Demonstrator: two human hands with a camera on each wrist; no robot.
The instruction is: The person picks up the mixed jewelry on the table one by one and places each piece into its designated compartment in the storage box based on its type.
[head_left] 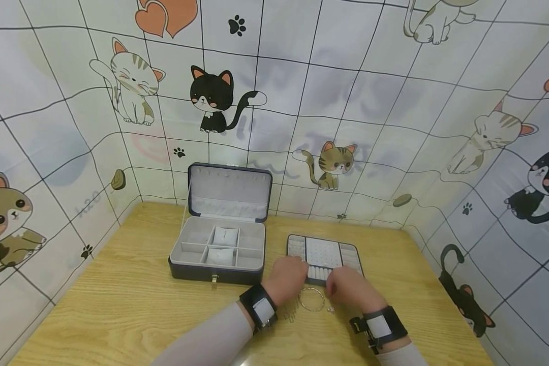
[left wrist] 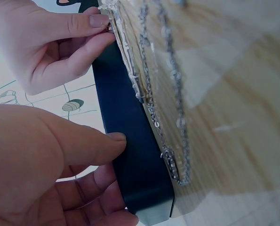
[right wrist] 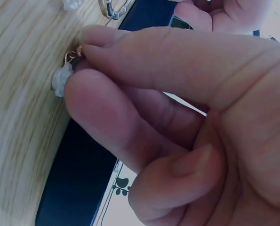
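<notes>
My left hand point(head_left: 287, 278) grips the front left corner of a jewelry tray point(head_left: 323, 252). In the left wrist view its thumb point(left wrist: 102, 143) presses the dark blue side, with the other fingers curled behind. At the tray's front right, my right hand point(head_left: 351, 290) pinches an earring point(right wrist: 62, 80) with a translucent white charm between thumb and forefinger. A silver chain necklace point(left wrist: 177, 94) lies on the table near the left hand. Between the hands rests a round bangle point(head_left: 312, 311), and a small white-charmed piece point(head_left: 331, 309) lies beside it.
An open jewelry box point(head_left: 192, 269) stands left of the tray, its lid point(head_left: 231, 190) raised toward the back. Two pale cushions point(head_left: 225, 237) sit in its middle compartments. A wooden table point(head_left: 105, 300) carries everything, with cat-print cloth point(head_left: 279, 117) behind and at both sides.
</notes>
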